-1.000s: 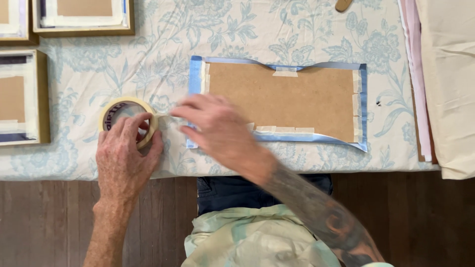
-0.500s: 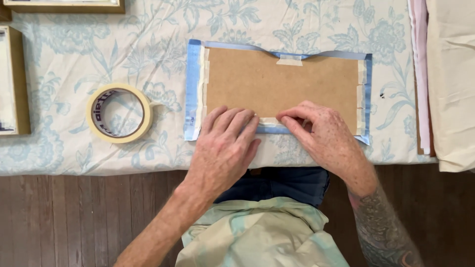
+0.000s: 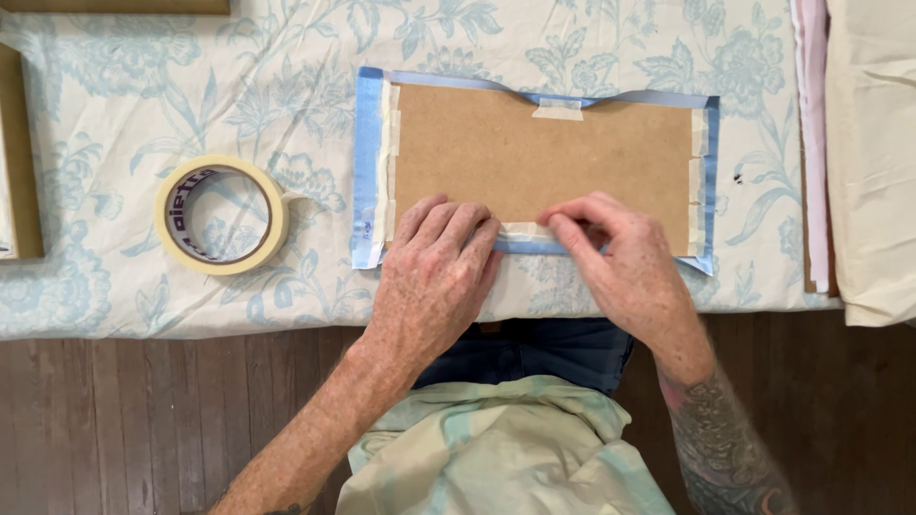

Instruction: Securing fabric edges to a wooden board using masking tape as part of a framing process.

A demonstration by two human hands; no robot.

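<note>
A brown backing board [image 3: 534, 157] lies face down on the table, its blue paper border [image 3: 367, 162] folded over the edges and stuck with strips of cream masking tape. My left hand [image 3: 434, 277] lies flat on the board's near edge, fingers together, pressing on the tape there. My right hand [image 3: 625, 267] rests on the same edge further right, fingertips pressing down a cream tape strip [image 3: 523, 231]. A roll of cream masking tape [image 3: 221, 215] lies flat on the cloth to the left, apart from both hands.
A pale floral cloth [image 3: 191, 86] covers the table. Wooden frame edges show at the far left [image 3: 21, 153] and top left [image 3: 114, 6]. Stacked cream and pink sheets [image 3: 859, 153] lie at the right. Dark wooden floor [image 3: 124, 420] is below the table's near edge.
One second ago both hands were at the tape roll pulling a strip. The roll now lies alone, and both hands have moved onto the board's near edge, pressing tape down.
</note>
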